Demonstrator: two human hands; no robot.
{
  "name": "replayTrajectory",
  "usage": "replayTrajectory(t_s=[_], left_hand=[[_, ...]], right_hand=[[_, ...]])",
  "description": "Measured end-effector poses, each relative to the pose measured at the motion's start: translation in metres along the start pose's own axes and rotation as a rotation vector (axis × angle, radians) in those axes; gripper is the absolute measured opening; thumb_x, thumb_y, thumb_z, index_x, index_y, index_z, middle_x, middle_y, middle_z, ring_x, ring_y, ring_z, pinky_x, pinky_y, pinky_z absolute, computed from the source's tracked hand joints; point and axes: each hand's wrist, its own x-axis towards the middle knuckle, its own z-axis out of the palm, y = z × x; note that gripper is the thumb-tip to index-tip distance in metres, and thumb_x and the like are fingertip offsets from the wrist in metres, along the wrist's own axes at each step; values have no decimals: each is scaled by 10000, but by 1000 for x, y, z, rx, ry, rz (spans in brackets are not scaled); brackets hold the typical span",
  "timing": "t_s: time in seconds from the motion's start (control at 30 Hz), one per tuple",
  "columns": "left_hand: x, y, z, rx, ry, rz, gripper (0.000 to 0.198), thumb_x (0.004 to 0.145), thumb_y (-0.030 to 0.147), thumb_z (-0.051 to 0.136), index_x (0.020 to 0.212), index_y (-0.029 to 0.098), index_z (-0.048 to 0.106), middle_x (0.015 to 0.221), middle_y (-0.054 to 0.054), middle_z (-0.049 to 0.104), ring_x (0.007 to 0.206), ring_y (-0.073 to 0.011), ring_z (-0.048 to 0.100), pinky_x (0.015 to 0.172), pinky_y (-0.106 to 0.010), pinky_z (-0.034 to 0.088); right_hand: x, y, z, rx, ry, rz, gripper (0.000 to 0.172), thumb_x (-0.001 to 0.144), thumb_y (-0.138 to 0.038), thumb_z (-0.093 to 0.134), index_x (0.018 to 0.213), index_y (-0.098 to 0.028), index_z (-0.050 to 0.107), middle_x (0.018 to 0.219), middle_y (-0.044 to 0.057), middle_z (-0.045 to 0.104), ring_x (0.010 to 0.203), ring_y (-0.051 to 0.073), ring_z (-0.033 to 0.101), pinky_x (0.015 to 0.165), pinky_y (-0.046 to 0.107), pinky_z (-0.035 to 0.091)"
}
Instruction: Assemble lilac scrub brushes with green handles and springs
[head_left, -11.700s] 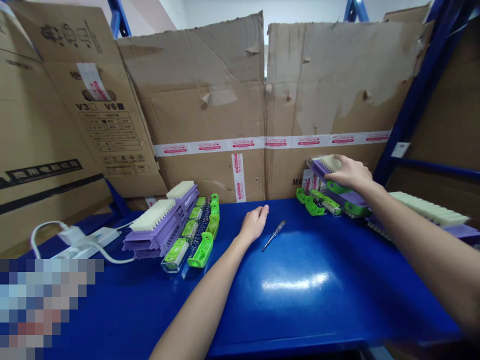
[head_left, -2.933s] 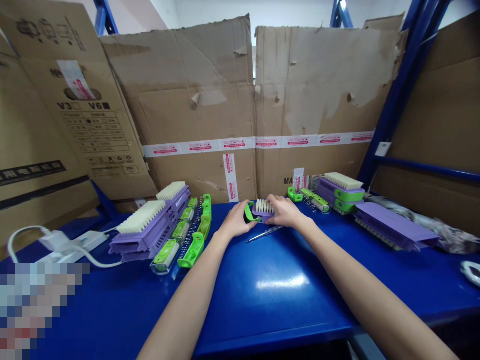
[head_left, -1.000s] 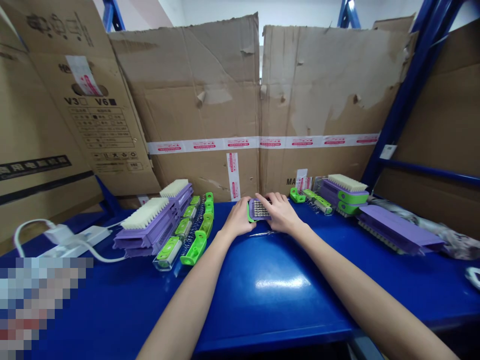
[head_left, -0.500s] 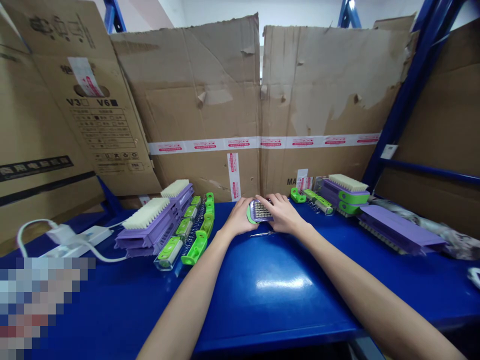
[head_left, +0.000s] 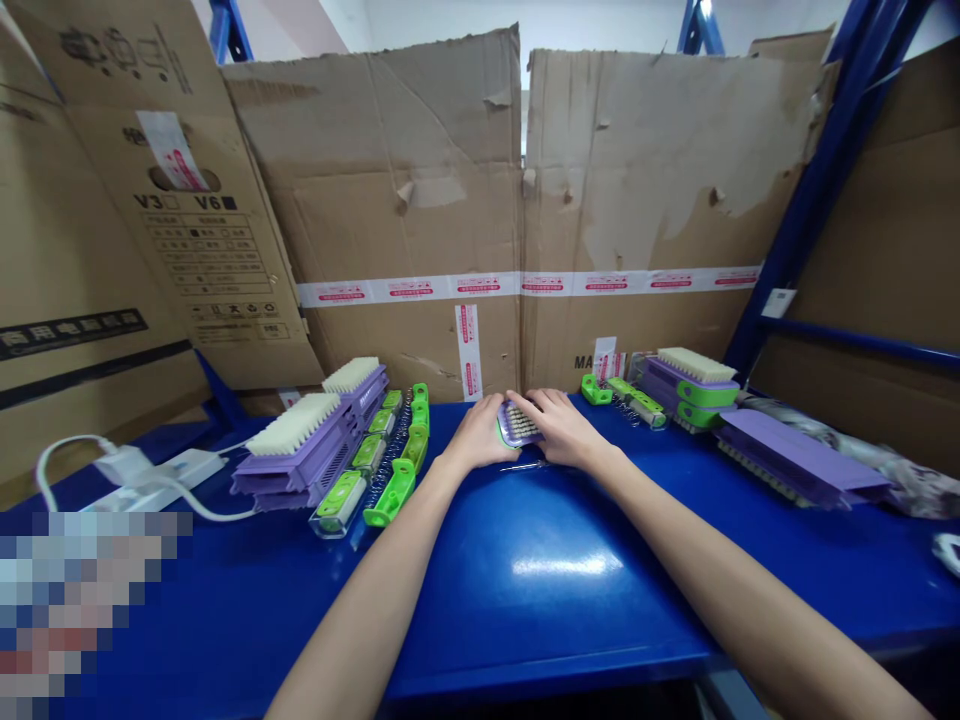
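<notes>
Both my hands meet at the back middle of the blue table (head_left: 570,600), closed around one small purple brush (head_left: 517,424) with pale bristles and a green part at its left side. My left hand (head_left: 477,438) grips its left end. From the right, my right hand (head_left: 559,428) covers the other end, fingers over the top. A thin screwdriver (head_left: 525,465) lies on the table just under my right hand, partly hidden by it.
Purple brushes (head_left: 307,445) and a row of green handles (head_left: 390,460) with springs lie at the left. More brushes (head_left: 690,385) and green parts (head_left: 626,398) sit at the back right, with a long purple brush (head_left: 795,460) beside them. A white power strip (head_left: 142,475) lies far left. Cardboard boxes (head_left: 465,200) wall the back.
Over the last second my hands have stayed clasped on the small brush, barely shifting. Earlier my right hand brought it over from the right pile.
</notes>
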Motion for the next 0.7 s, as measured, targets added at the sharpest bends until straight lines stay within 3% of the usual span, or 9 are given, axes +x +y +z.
replayTrajectory(t_s=[0.27, 0.5, 0.6, 0.7], left_hand=[[-1, 7, 2, -10, -29, 8, 657, 570, 282, 725, 1161, 205, 450, 1095, -77, 592, 1013, -273, 581, 864, -385, 468], [1, -1, 11, -4, 66, -32, 771, 587, 303, 757, 1242, 179, 370, 1207, -115, 543, 1145, -281, 522, 943, -418, 438], [-1, -7, 11, 2, 63, -55, 787, 594, 333, 764, 1258, 183, 369, 1241, -123, 524, 1180, -290, 500, 961, -432, 425], [-4, -12, 9, -17, 59, -118, 792, 603, 393, 767, 1262, 194, 375, 1272, -121, 509, 1180, -302, 502, 961, -440, 423]], right_hand=[[-2, -2, -4, -9, 21, -87, 808, 701, -73, 506, 1452, -180, 227, 1226, 154, 469, 1094, 277, 394, 929, 440, 335], [2, -4, 4, -14, 53, 43, 773, 748, -170, 524, 1449, -128, 202, 1254, 165, 486, 1123, 279, 412, 972, 447, 316], [0, 1, 7, -13, 82, 93, 832, 746, -242, 573, 1462, -160, 158, 1291, 168, 469, 1191, 295, 393, 1022, 502, 249], [-5, 9, 11, 15, 86, 190, 900, 731, -350, 626, 1466, -177, 137, 1299, 180, 466, 1203, 318, 406, 1001, 524, 271]])
